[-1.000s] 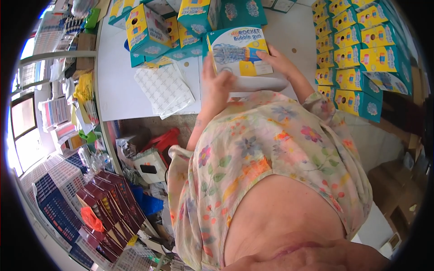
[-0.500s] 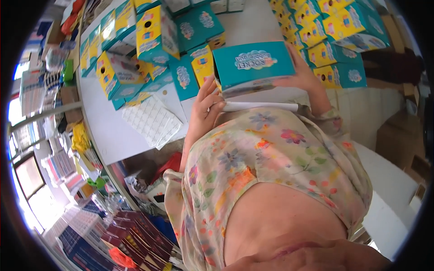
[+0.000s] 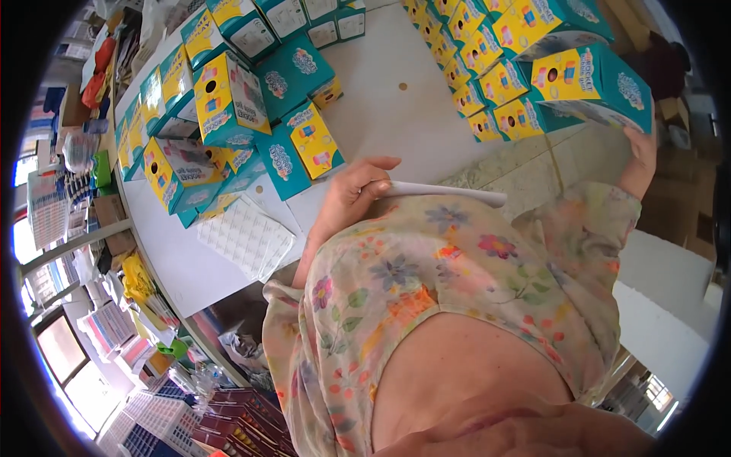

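My right hand (image 3: 643,152) is stretched out to the right, its fingers at the near lower edge of a teal and yellow toy box (image 3: 590,85). That box is tilted, at the near end of the right-hand rows of boxes; what supports it underneath is hidden. Close to my body, my left hand (image 3: 352,194) is closed, with the index finger pointing out, on a white sheet (image 3: 445,192) seen almost edge-on. Just beyond the left hand lies a similar box with a yellow face (image 3: 314,143).
More boxes are stacked at the left of the white table (image 3: 179,266), and several rows of boxes (image 3: 499,80) stand at the right. White printed sheets (image 3: 247,236) lie at the table's near edge. Shelves with goods (image 3: 114,266) line the left side. Brown cartons (image 3: 678,190) stand far right.
The box has gone from in front of me to the right-hand rows, carried by my right hand. My left hand has come off the box and stays near my body with the white sheet.
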`<state>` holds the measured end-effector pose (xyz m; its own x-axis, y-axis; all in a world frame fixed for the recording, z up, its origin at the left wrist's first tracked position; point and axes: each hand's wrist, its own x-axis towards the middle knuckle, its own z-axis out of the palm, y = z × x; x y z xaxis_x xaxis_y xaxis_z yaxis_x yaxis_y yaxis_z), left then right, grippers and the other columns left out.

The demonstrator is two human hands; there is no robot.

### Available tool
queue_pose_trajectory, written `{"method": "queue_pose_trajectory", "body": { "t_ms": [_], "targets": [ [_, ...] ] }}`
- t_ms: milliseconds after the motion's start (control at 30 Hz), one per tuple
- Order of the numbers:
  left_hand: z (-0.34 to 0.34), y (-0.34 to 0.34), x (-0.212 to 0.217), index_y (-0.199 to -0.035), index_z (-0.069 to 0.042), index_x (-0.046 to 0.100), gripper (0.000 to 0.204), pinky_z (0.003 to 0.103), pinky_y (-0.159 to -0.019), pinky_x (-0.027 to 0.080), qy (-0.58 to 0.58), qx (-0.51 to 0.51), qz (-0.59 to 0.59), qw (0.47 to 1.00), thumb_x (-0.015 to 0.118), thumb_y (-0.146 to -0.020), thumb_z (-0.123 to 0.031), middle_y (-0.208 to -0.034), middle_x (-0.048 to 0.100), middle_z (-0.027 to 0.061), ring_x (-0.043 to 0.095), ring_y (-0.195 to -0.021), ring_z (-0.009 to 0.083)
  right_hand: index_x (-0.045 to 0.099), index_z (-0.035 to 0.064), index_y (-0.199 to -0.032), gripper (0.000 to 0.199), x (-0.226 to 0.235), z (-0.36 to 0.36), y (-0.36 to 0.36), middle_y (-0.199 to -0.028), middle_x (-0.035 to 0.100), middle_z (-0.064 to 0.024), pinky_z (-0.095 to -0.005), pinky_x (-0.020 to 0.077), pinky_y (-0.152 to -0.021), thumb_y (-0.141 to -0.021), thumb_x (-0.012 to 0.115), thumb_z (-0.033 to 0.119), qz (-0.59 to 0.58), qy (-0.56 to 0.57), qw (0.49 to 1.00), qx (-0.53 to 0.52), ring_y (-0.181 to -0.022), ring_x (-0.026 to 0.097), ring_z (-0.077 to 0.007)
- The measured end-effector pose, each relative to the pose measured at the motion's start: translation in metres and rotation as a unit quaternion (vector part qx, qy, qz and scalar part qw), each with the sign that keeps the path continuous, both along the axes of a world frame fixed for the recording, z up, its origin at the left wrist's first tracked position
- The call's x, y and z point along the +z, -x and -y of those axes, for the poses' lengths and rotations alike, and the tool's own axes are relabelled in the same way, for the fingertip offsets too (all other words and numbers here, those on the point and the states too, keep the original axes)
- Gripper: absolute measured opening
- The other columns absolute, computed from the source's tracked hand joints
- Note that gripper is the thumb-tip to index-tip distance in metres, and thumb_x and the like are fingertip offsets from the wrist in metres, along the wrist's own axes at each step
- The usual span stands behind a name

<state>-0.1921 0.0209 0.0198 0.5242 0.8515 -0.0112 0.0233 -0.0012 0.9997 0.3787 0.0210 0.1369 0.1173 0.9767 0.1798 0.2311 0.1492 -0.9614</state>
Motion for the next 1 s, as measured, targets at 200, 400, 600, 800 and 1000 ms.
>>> {"method": "queue_pose_trajectory", "body": {
  "t_ms": [200, 400, 600, 800, 1000],
  "targets": [
    [0.001, -0.001, 0.002, -0.09, 0.0, 0.061, 0.011, 0.031, -0.078, 0.047, -0.013, -0.001, -0.022, 1.0, 0.056, -0.091, -0.01, -0.113, 0.062, 0.0149, 0.059, -0.095, 0.0192, 0.033, -0.0009, -0.14, 0.077, -0.039, -0.028, -0.038, -0.137, 0.043, -0.0117, -0.0342, 0.0292, -0.107, -0.074, 0.071, 0.005, -0.042, -0.007, 0.999, -0.019, -0.128, 0.04, -0.0231],
    [0.004, 0.011, 0.004, -0.094, -0.001, 0.062, 0.01, 0.03, -0.08, 0.048, -0.022, 0.035, -0.047, 0.998, 0.058, -0.09, -0.009, -0.11, 0.064, 0.011, 0.061, -0.094, 0.0198, 0.042, -0.008, -0.128, 0.042, -0.023, -0.016, 0.029, -0.122, 0.053, -0.0179, -0.0392, 0.0396, -0.101, -0.088, 0.054, -0.001, -0.049, -0.17, 0.962, -0.207, -0.115, 0.05, -0.0272],
    [0.008, 0.021, 0.0, -0.095, 0.0, 0.062, 0.011, 0.029, -0.077, 0.048, -0.03, 0.057, -0.066, 0.996, 0.057, -0.091, -0.009, -0.109, 0.064, 0.0102, 0.061, -0.091, 0.0186, 0.055, -0.011, -0.103, 0.018, -0.014, -0.019, 0.188, -0.095, 0.063, -0.0194, -0.0314, 0.0543, -0.075, -0.087, 0.056, -0.003, 0.259, -0.447, 0.815, -0.262, -0.083, 0.064, -0.0263],
    [0.024, 0.036, -0.006, -0.094, 0.0, 0.061, 0.009, 0.029, -0.075, 0.049, -0.033, 0.109, -0.08, 0.99, 0.058, -0.089, -0.005, -0.106, 0.065, 0.0101, 0.062, -0.087, 0.0198, 0.055, -0.0008, -0.119, 0.033, -0.114, -0.115, 0.335, -0.117, 0.056, -0.01, -0.0306, 0.0426, -0.093, -0.088, 0.061, 0.01, 0.136, -0.116, 0.978, 0.107, -0.107, 0.054, -0.0189],
    [0.046, 0.048, -0.012, -0.091, 0.0, 0.06, 0.006, 0.03, -0.075, 0.049, -0.03, 0.208, -0.069, 0.975, 0.057, -0.089, -0.004, -0.104, 0.066, 0.0117, 0.061, -0.088, 0.0188, 0.053, 0.0033, -0.124, 0.05, -0.141, -0.286, 0.373, -0.128, 0.05, -0.0191, -0.0403, 0.0419, -0.095, -0.081, 0.069, 0.022, -0.033, -0.324, 0.935, 0.142, -0.117, 0.049, -0.031]
  ]
}}
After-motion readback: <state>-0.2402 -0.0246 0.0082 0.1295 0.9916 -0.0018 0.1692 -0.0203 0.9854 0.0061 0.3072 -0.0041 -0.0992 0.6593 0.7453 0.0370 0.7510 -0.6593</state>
